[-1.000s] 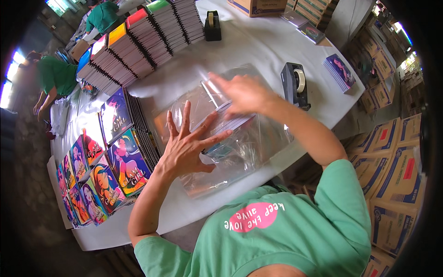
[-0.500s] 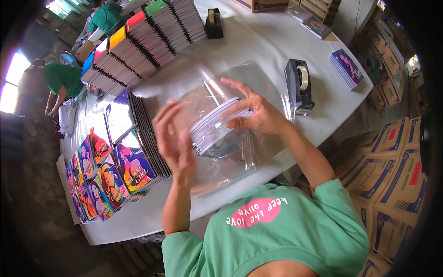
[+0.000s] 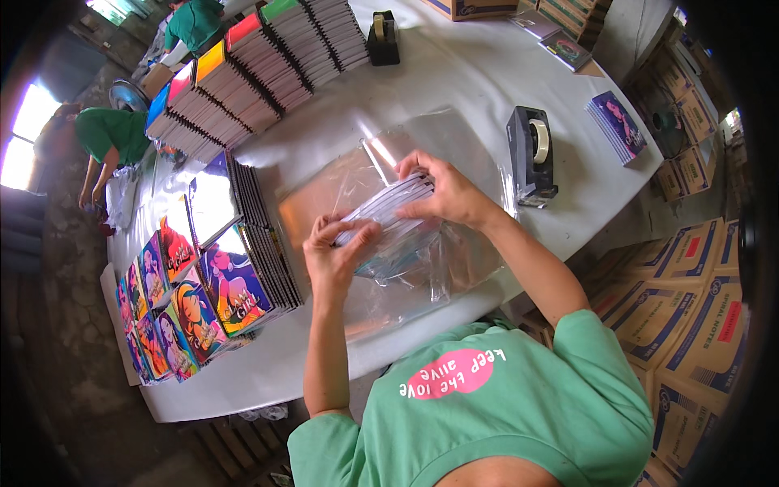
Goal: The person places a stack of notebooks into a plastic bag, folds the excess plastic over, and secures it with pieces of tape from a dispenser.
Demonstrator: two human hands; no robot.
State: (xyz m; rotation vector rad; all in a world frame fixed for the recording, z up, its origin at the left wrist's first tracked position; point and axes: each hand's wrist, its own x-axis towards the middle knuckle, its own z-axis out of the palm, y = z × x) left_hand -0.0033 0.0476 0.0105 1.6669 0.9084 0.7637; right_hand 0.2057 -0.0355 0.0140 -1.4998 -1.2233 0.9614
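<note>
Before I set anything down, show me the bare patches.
Bare tabletop lies between the far tape dispenser and the near tape dispenser, and between the latter and the small notebook stack. Crowded: left, with tall notebook stacks and colourful notebooks; centre, where left hand and right hand hold a white-edged bundle amid clear plastic.

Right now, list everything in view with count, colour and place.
Notebook bundle: one, white pages, centre.
Plastic sheets: count unclear, transparent, beneath bundle.
Tape dispensers: two, black, right of bundle and far edge.
Spiral notebook stacks: five or more, multicoloured tops, far left.
Illustrated notebooks: many, multicoloured, left.
Small notebook stack: one, purple, right.
Flat notebooks: two, grey and dark, far right.
Cardboard boxes: many, brown, mostly right.
Table: one, white, centre.
Co-workers: two, green shirts, upper left.
T-shirt: one, green, bottom centre.
Left fingers: one hand, bare, bundle's left end.
Right fingers: one hand, bare, bundle's right end.
</note>
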